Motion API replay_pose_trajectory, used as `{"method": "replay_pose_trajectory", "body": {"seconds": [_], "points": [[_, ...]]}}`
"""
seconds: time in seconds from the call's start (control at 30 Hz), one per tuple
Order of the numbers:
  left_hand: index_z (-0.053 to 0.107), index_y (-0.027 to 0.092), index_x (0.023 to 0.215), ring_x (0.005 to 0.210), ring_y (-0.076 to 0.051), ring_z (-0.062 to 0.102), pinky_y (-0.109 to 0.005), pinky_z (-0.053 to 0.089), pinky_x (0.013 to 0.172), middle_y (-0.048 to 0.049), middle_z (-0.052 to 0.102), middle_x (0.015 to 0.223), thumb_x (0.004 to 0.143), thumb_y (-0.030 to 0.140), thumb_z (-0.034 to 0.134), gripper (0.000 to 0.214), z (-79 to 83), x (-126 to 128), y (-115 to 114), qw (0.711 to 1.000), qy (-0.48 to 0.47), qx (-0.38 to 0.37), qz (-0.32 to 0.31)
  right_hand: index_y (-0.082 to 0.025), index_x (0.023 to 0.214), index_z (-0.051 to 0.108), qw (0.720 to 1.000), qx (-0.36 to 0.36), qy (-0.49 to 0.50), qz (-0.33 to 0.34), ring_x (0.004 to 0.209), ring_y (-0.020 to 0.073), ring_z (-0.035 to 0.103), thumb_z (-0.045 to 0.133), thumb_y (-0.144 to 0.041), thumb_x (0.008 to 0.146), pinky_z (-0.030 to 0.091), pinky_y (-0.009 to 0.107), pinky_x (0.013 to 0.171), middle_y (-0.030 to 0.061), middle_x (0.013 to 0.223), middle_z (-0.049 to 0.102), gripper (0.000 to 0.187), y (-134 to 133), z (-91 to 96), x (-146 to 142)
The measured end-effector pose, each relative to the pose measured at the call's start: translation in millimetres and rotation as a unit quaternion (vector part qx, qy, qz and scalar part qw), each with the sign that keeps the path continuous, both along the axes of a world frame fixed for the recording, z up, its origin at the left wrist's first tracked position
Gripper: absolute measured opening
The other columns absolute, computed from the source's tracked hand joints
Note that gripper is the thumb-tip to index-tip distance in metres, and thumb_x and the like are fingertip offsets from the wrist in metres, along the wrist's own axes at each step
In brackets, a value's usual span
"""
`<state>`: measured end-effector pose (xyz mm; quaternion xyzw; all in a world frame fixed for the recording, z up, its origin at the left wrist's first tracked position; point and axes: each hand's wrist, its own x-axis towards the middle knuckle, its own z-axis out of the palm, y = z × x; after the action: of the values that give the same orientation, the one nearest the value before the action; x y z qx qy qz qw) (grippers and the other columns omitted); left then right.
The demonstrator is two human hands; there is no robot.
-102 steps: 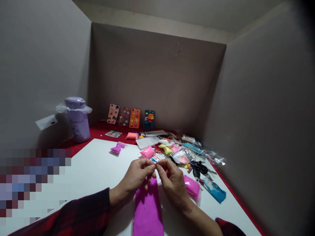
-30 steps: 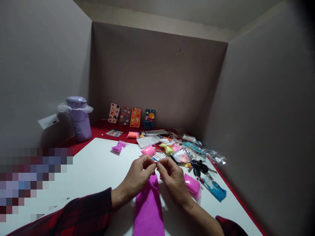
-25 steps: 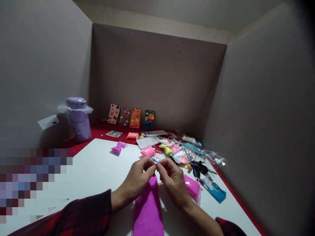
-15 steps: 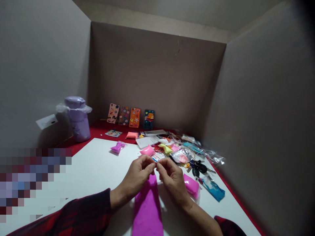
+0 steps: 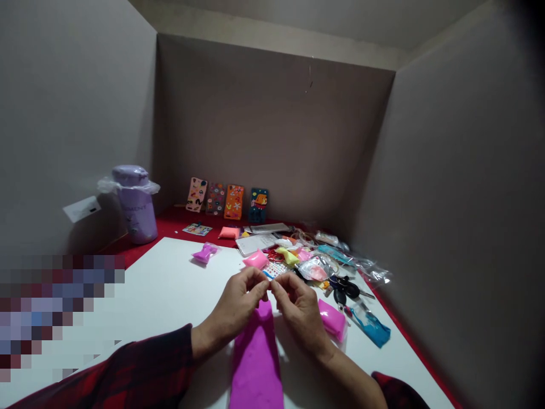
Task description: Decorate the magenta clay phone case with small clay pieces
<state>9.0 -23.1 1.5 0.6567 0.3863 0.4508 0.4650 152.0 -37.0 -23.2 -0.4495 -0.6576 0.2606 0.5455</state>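
My left hand (image 5: pixel 240 295) and my right hand (image 5: pixel 298 304) meet at the fingertips over the middle of the white board (image 5: pixel 170 295). Both are pinched closed, thumbs against forefingers. Whatever sits between the fingertips is too small and too hidden to name. Below them lies a long flat purple slab (image 5: pixel 256 363), its far end just under the fingers. To the right of my right hand rests a bright pink clay packet (image 5: pixel 332 320). Just beyond the fingertips is a sheet of small coloured dots (image 5: pixel 279 270), partly covered.
Decorated phone cases (image 5: pixel 234 202) lean on the back wall. A lilac lidded bin (image 5: pixel 137 213) stands at the left. Clay packets, black-handled scissors (image 5: pixel 351 287), a blue packet (image 5: pixel 372 328) and clear wrappers (image 5: pixel 370 268) crowd the right. A small purple packet (image 5: pixel 205 253) lies at centre-left.
The hands hold nearly the same pinched pose, fingers shifting only slightly. The whole view has moved a little; the objects on the table stay where they were.
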Motion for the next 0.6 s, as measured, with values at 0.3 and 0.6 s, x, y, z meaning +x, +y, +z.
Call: {"method": "replay_pose_trajectory", "body": {"seconds": [0.3,0.6], "points": [[0.056,0.014,0.074,0.058,-0.012,0.049,-0.024,0.04,0.056,0.001,0.055,0.064,0.083,0.029,0.056,0.018,-3.4,0.2,1.4,1.0,0.001,-0.008,-0.006,-0.017,0.078,0.057,1.0,-0.004,0.02,0.009,0.059,0.0114,0.047,0.054,-0.028,0.09,0.039,0.022,0.054,-0.0012,0.067,0.054,0.016,0.7,0.2,-0.3],[0.056,0.014,0.076,0.06,-0.013,0.051,-0.024,0.042,0.057,0.0007,0.055,0.065,0.084,0.029,0.055,0.017,-1.6,-0.1,0.5,1.0,-0.006,0.005,0.0,-0.017,0.072,0.056,1.0,-0.006,-0.004,0.007,0.059,0.0111,0.046,0.053,-0.03,0.09,0.037,0.022,0.054,-0.0016,0.065,0.052,0.022,0.3,0.2,1.0]]}}
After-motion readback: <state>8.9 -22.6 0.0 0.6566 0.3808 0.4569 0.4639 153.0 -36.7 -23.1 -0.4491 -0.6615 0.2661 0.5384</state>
